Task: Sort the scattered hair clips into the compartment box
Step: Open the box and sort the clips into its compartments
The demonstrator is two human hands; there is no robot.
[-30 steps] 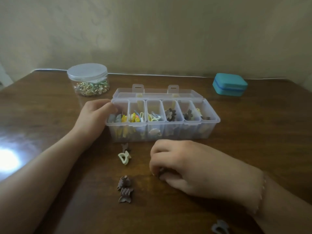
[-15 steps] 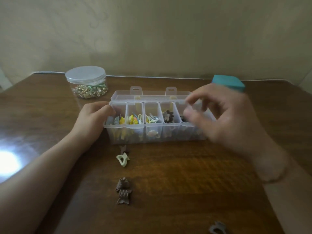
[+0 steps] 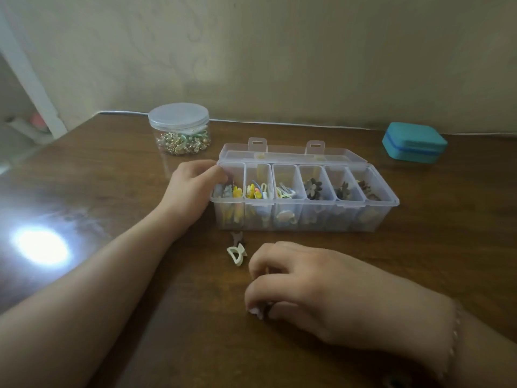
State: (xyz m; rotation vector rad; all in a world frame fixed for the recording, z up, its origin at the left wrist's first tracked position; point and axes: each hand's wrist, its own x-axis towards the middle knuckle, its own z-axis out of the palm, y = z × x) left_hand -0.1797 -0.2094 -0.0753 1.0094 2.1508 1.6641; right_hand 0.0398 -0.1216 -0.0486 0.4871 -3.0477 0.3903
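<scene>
2 clips [image 3: 236, 250] before box [image 3: 305, 217]; jar [image 3: 179, 129] behind.

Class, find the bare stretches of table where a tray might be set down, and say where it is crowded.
Bare wood lies right of the compartment box, below the teal case, and at the far left around the glare. It is crowded before the box: the cream clip, a dark clip and the right hand. The left hand holds the box's left end.
</scene>
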